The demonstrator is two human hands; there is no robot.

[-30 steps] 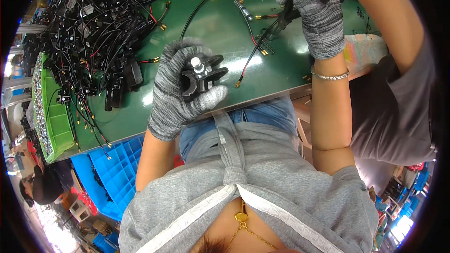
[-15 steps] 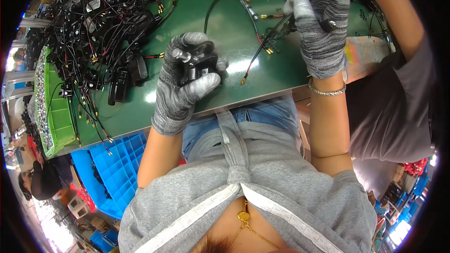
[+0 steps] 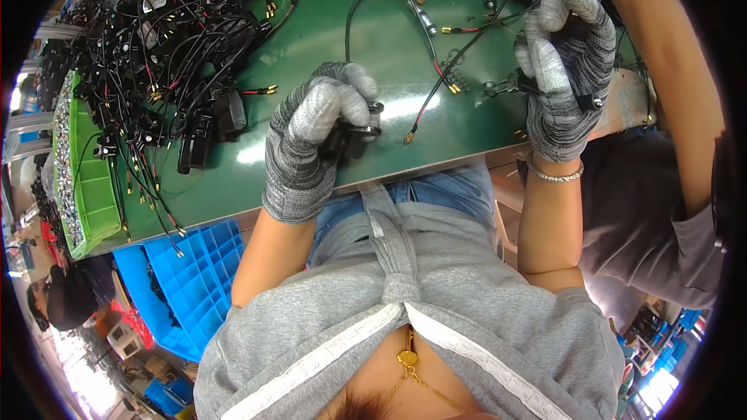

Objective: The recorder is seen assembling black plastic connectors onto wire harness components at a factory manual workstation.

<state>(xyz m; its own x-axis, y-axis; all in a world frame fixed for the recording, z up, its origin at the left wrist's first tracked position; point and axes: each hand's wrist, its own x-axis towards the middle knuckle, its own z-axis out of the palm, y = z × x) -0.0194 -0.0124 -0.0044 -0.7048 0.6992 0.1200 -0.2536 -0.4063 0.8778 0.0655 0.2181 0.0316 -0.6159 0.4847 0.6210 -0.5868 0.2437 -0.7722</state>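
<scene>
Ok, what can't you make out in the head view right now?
- Black lever-like part: head view, mostly hidden by the left hand's curled fingers in a grey knit glove.
- Black metal-ended object: head view, full shape hidden by the grey knit-gloved right hand.
- Tangled black cable pile: head view, cut off by the upper edge.
- Co-worker's bare forearm: head view, its hand lies beyond the upper edge.

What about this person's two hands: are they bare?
No, grey knitted gloves cover both the left hand and the right hand.

White glare streaks the brightly lit tabletop [image 3: 459, 126]
</scene>
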